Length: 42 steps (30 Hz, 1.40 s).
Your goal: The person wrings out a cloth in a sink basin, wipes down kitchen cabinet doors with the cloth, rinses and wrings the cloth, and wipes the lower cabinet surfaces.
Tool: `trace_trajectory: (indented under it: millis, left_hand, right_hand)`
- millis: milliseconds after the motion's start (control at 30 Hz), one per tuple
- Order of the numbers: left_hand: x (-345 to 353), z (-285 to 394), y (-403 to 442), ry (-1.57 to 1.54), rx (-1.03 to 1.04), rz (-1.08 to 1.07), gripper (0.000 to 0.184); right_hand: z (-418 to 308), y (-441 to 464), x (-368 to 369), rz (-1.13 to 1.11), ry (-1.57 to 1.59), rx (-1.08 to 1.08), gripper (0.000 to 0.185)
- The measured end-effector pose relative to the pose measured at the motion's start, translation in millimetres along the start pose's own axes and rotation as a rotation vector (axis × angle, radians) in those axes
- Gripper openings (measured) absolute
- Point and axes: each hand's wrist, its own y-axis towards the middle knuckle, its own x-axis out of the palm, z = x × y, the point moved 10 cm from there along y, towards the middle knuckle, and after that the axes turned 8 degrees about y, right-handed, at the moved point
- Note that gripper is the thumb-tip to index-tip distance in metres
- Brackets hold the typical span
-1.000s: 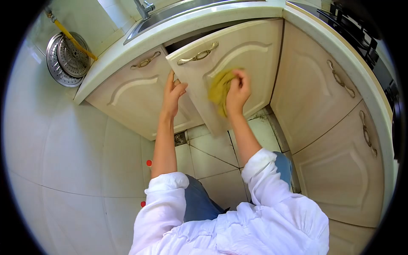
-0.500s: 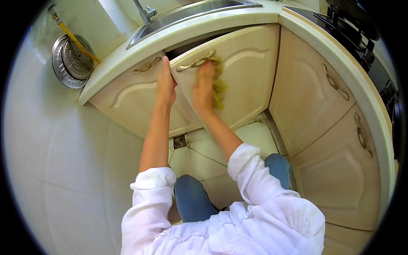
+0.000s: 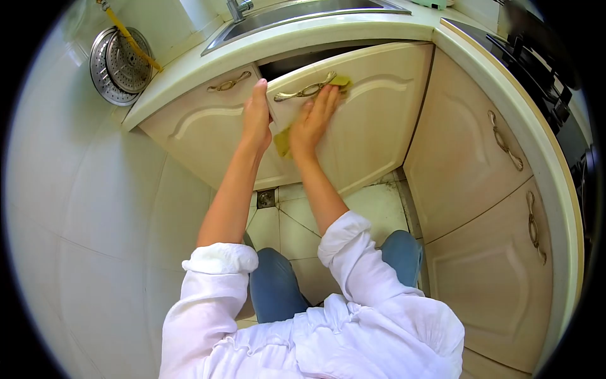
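A cabinet door (image 3: 379, 95) under the sink stands partly open, with a dark gap above it. My left hand (image 3: 257, 118) is at the door's free edge, thumb pointing up, its fingers mostly hidden behind the edge. Flat against the door front, just below the ornate metal handle (image 3: 306, 91), lies my right hand (image 3: 312, 123), pressing a yellow-green cloth (image 3: 282, 144). The cloth shows beyond the fingertips near the handle and to the left of the palm.
The sink (image 3: 303, 19) and its faucet (image 3: 240, 9) are above the door. A black gas stove (image 3: 536, 69) is at the upper right. Metal strainer plates (image 3: 126, 63) hang at the upper left. A floor drain (image 3: 266, 198) lies below the doors.
My right hand and the cloth have moved left and up across the door to beside the handle. My left hand has gone from a pointing pose to the door's edge.
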Motion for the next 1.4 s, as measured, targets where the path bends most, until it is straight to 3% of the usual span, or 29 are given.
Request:
trace_trajectory:
  millis: [100,233,300,433,500,600,733,833,900,933,1000,1100,1233,1367,1400]
  left_hand:
    - [6.1,0.9,-2.8,-0.024,-0.004,-0.026,0.04]
    - [8.3,12.6,-10.7,-0.034,-0.004,0.007,0.039]
    - [8.6,11.6,-11.5,-0.024,-0.015,0.001,0.04]
    - [6.7,8.9,-11.8,0.024,-0.02,-0.032,0.041]
    - [5.2,4.8,-12.6,0.015,-0.031,-0.011,0.041]
    - [5.5,8.2,-14.7,-0.015,-0.019,0.021,0.041]
    - [6.3,10.6,-16.4,-0.042,-0.019,0.004,0.042]
    - [5.5,8.0,-15.9,-0.021,-0.026,-0.027,0.042]
    - [9.0,12.5,-25.3,-0.03,-0.016,-0.03,0.042]
    - [11.2,16.5,-28.5,-0.029,-0.01,-0.037,0.042]
    - [8.4,10.4,-24.0,-0.033,-0.019,-0.03,0.041]
    - [3.9,-0.3,-22.4,-0.02,-0.055,0.008,0.041]
    - [6.3,10.2,-28.2,-0.065,-0.063,0.047,0.041]
    - [3.0,4.9,-20.2,-0.033,-0.048,-0.041,0.045]
    - [6.3,8.7,-21.9,-0.026,-0.05,-0.067,0.047]
  right_hand:
    - [-11.7,-20.0,11.2,-0.052,-0.07,-0.082,0.049]
    - [-21.2,-6.6,-12.5,-0.116,0.074,-0.33,0.044]
    - [-21.4,-9.4,-5.8,-0.489,0.164,-0.472,0.041]
    - [-13.3,2.7,-14.9,-0.609,-0.006,-0.588,0.042]
    - [4.1,20.6,-27.9,-0.309,-0.026,-0.254,0.047]
    - [-26.8,-14.6,-9.0,-0.201,0.032,-0.318,0.047]
    - [-23.5,-19.1,-8.0,-0.309,0.104,-0.316,0.048]
    - [-19.2,-6.5,-13.9,-0.529,0.001,-0.475,0.045]
    - [-9.7,20.6,-34.5,-0.317,0.144,-0.256,0.039]
    - [-18.6,21.6,-29.6,-0.322,0.148,-0.264,0.039]
    - [-5.2,20.2,-42.6,-0.014,0.162,0.039,0.034]
    - [-18.9,-9.9,-25.5,0.101,0.045,0.069,0.036]
    - [-47.1,-37.2,-14.1,-0.006,0.041,-0.021,0.036]
    - [-13.4,-32.5,-22.8,-0.652,0.326,0.04,0.03]
    - [6.3,-15.1,-40.4,-0.583,0.323,0.131,0.027]
